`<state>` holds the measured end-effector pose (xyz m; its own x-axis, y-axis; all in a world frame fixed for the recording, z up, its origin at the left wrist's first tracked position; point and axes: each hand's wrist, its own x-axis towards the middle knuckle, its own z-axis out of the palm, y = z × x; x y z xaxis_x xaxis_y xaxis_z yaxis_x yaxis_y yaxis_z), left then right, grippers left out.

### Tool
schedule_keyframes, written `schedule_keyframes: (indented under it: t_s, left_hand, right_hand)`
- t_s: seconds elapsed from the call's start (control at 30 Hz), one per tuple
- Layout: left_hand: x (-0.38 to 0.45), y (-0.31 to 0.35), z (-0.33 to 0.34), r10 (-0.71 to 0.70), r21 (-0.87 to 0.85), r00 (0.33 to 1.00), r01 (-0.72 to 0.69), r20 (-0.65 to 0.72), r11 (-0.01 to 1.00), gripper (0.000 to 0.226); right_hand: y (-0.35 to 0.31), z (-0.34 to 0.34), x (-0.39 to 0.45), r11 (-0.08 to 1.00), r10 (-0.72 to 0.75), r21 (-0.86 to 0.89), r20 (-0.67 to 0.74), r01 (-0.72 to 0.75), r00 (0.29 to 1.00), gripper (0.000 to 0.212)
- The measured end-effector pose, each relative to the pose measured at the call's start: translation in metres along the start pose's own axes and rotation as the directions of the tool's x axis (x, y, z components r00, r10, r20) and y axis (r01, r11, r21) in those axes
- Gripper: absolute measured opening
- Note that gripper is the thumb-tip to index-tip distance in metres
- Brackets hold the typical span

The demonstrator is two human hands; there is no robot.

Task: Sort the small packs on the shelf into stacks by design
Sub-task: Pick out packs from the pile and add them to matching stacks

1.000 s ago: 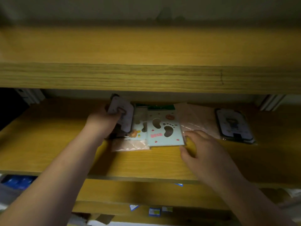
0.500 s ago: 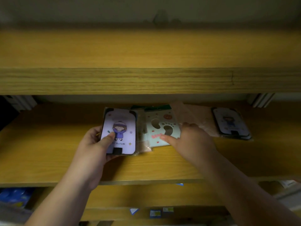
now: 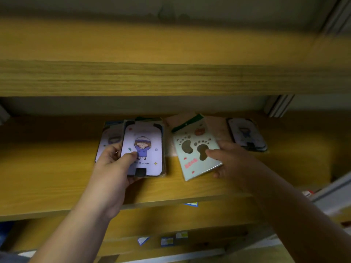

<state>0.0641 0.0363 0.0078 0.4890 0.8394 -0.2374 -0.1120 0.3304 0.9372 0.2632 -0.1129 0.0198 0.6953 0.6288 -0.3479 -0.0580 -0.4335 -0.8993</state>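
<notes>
Head view, dim, edges smeared.

Wooden shelf (image 3: 47, 177), mid level; upper board blocks the back wall.

L hand (image 3: 115, 168) holds lilac girl pack (image 3: 143, 149), thumb pressed on its face, fingers curled under the bottom edge. Pack tilted up toward camera, low end near the board.

Second lilac pack (image 3: 108, 141) just behind, to its left, mostly covered by hand and front pack; print blurred.

R hand (image 3: 233, 160) pinches footprint pack (image 3: 195, 152) at its right edge, thumb on top, fingers below. Pack skewed, green header (image 3: 188, 122) at top; pink lettering unreadable.

Clear pinkish sleeve (image 3: 214, 126) under/behind it, outline vague.

Third girl pack (image 3: 247, 134) lies flat further right, apart from the hands; detail blurred.

Small labels (image 3: 167, 241) on the lower shelf edge, illegible.
</notes>
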Motion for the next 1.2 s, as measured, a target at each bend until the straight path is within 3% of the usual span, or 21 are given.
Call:
schedule_keyframes:
  t_s: [0.13,0.2,0.3,0.37,0.5,0.67,0.73,0.97,1.07,1.2]
  left_hand:
    - [-0.012,0.001,0.013,-0.001,-0.018,1.0,0.001,0.023,1.0,0.023]
    - [-0.018,0.0,0.02,0.009,-0.008,1.0,-0.009,0.03,1.0,0.024]
    - [-0.033,-0.002,0.036,0.033,0.031,0.999,-0.034,0.04,0.999,0.026]
    - [-0.047,-0.007,0.05,0.044,0.044,0.998,-0.047,0.05,0.998,0.026]
    - [-0.082,-0.021,0.087,0.056,0.056,0.997,-0.06,0.056,0.997,0.024]
    - [-0.135,-0.042,0.134,0.046,0.071,0.997,-0.051,0.064,0.996,0.023]
    - [-0.159,-0.05,0.154,0.037,0.063,0.997,-0.042,0.071,0.997,0.025]
    - [-0.242,-0.088,0.238,0.053,0.054,0.991,-0.06,0.123,0.997,0.02]
    - [-0.274,-0.1,0.277,0.03,0.061,0.982,-0.042,0.186,0.997,0.024]
    - [-0.3,-0.11,0.33,-0.024,0.083,0.952,-0.001,0.306,0.997,0.028]
  right_hand:
    - [0.011,-0.017,-0.022,0.978,-0.024,0.207,0.008,0.022,1.0,0.01]
    - [0.022,-0.032,-0.029,0.947,-0.071,0.316,0.02,0.061,0.997,0.022]
    - [0.033,-0.055,-0.041,0.928,-0.048,0.365,-0.077,0.073,0.996,0.018]
    - [0.039,-0.071,-0.051,0.906,-0.022,0.418,-0.126,0.074,0.992,0.028]
    - [0.053,-0.108,-0.077,0.921,-0.064,0.373,-0.138,0.111,0.988,0.01]
    - [0.077,-0.161,-0.115,0.917,-0.079,0.375,-0.164,0.136,0.983,0.005]
    - [0.09,-0.188,-0.135,0.926,-0.133,0.34,-0.113,0.164,0.985,0.007]
    - [0.134,-0.283,-0.2,0.885,-0.213,0.439,0.088,0.154,0.973,0.036]
    - [0.146,-0.324,-0.219,0.857,-0.222,0.492,0.083,0.153,0.972,0.051]
    - [0.167,-0.382,-0.236,0.808,-0.264,0.551,0.019,0.21,0.964,0.049]
